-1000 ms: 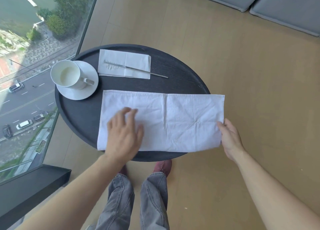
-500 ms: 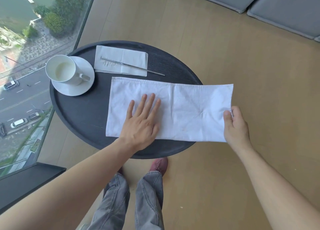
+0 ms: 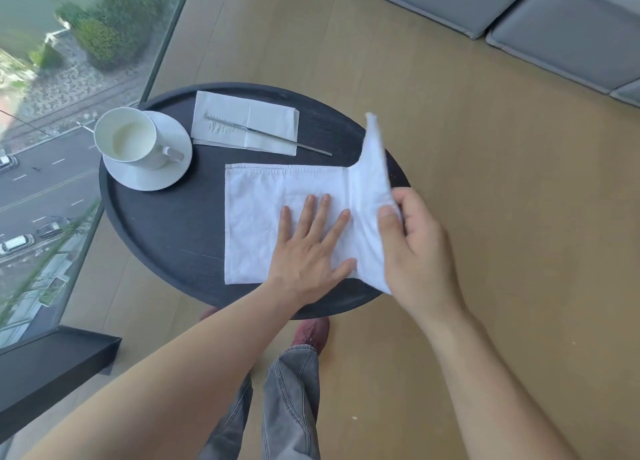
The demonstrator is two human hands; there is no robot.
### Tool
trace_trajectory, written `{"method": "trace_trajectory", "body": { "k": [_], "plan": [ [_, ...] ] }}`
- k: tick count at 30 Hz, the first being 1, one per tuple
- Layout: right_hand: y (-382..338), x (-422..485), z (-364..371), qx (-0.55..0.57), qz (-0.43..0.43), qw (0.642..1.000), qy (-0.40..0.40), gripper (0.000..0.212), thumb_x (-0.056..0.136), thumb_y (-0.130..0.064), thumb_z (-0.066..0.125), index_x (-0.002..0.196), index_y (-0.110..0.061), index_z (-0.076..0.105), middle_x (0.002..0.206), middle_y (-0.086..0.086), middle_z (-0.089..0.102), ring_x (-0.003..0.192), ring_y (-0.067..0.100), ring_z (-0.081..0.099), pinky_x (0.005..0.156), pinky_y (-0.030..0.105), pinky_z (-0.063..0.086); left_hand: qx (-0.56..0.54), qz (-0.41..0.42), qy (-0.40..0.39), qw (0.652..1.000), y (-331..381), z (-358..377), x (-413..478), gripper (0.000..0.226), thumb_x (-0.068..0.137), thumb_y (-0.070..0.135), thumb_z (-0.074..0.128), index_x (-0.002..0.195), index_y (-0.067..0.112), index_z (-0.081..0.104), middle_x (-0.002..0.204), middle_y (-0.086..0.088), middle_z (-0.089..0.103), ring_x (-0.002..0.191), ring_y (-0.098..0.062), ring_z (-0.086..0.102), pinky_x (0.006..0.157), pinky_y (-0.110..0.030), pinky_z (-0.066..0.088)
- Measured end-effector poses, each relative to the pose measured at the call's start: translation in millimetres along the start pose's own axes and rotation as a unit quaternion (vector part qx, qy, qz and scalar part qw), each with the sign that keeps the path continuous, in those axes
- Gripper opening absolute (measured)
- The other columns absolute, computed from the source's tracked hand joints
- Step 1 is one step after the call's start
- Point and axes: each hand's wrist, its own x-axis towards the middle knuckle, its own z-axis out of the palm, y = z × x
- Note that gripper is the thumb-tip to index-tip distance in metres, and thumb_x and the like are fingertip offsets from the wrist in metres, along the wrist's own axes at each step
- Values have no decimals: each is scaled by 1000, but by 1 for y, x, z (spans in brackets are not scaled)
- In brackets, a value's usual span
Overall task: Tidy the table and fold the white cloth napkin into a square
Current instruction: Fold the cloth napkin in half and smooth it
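My left hand (image 3: 308, 251) flat, released, pins the white cloth napkin (image 3: 277, 213) on the bench (image 3: 156, 238); my right grip (image 3: 408, 238) pinches its raised end. Carry it leftward, match the edges.

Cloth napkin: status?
Left hand flat on cloth napkin, pinning it. Right hand pinching the lifted right half, mid-fold. Cup and paper napkin clear of the fold.
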Motion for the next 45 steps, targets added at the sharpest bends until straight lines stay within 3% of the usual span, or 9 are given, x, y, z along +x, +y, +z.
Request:
{"method": "trace_trajectory", "body": {
  "k": [4, 9, 14, 20, 29, 32, 36, 40, 45],
  "plan": [
    [-14, -5, 55, -2, 10, 1000, -21, 17, 106, -16, 45, 107, -12, 61, 76, -14, 53, 65, 4, 48, 62, 19, 37, -8, -20, 31, 999, -50, -13, -28, 78, 101, 66, 31, 165, 27, 13, 175, -2, 4, 161, -25, -3, 126, -57, 3],
    [-17, -10, 124, -41, 26, 998, -26, 27, 108, -18, 43, 126, -9, 60, 116, 7, 69, 101, 28, 63, 87, 42, 52, 18, -106, 45, 993, -118, -22, -76, 70, 105, 46, 28, 164, 9, 17, 174, -7, 14, 160, -25, 9, 126, -52, 10],
    [-7, -10, 173, -105, 49, 992, -45, 32, 108, -18, 39, 135, -10, 55, 131, 10, 61, 107, 38, 63, 88, 50, 52, 12, -89, 24, 996, -137, -18, -85, 65, 108, 40, 25, 165, 12, 14, 174, -4, 12, 160, -22, 6, 127, -49, 8],
    [4, -12, 203, -147, 59, 983, -90, 38, 109, -20, 37, 145, -13, 47, 136, 12, 56, 105, 40, 65, 85, 48, 53, -1, -63, 40, 997, -147, -22, -84, 60, 108, 37, 27, 164, 17, 22, 173, 1, 20, 159, -22, 15, 124, -45, 13],
    [15, -15, 205, -96, 10, 981, -167, 52, 108, -12, 41, 158, -3, 30, 145, 18, 47, 122, 35, 57, 101, 43, 47, -57, -43, 51, 996, -152, -47, -75, 55, 104, 32, 31, 155, 17, 46, 163, 4, 42, 149, -26, 35, 111, -46, 25],
    [20, -19, 197, -72, -12, 985, -157, 49, 104, -3, 39, 152, 4, 38, 139, 22, 55, 125, 34, 57, 106, 39, 46, -130, -86, 88, 984, -147, -49, -69, 44, 105, 38, 34, 139, 24, 58, 152, 9, 51, 140, -20, 39, 103, -40, 25],
    [37, -21, 175, -80, -36, 994, -64, 44, 95, 6, 44, 137, 4, 58, 125, 20, 65, 109, 36, 66, 93, 50, 55, -174, -167, 111, 964, -129, -44, -52, 34, 98, 48, 53, 111, 19, 64, 120, -1, 52, 113, -26, 42, 91, -40, 31],
    [61, -4, 147, -249, -51, 967, -3, 45, 94, -1, 52, 138, -5, 58, 142, 14, 59, 133, 36, 52, 105, 52, 47, -217, -257, 132, 932, -119, -47, -33, 21, 99, 33, 57, 96, 14, 63, 110, -6, 53, 101, -31, 45, 84, -41, 34],
    [93, 11, 125, -325, -4, 943, -69, 58, 105, -32, 41, 160, -20, 27, 173, -2, 12, 159, 16, 3, 121, 42, 21, -271, -265, 151, 913, -115, -59, -24, 20, 102, 23, 45, 85, 12, 48, 88, -4, 55, 85, -30, 48, 73, -45, 41]
  ]
}}
